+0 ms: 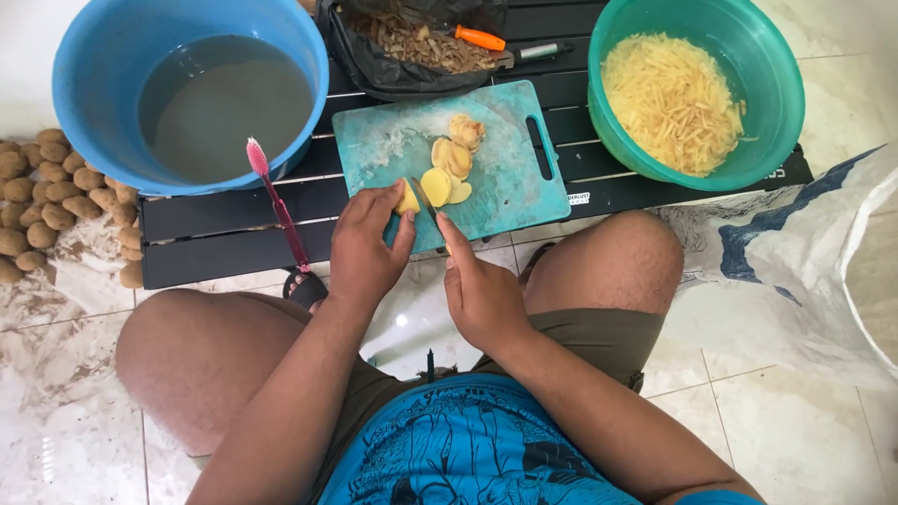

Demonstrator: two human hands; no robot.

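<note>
Left hand (363, 251) fingers pinch a peeled potato piece (408, 200) on the teal cutting board (505, 187); right hand (479, 292) grips a knife (426, 201), blade against it; potato slices (451, 161) just beyond; black slatted table (215, 220) underneath.

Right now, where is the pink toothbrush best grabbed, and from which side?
Grip the pink toothbrush mid-handle, coming from the near side. It leans bristles-up against the blue basin, so its lower handle stands free over the black table, probably clear of the water.
</note>
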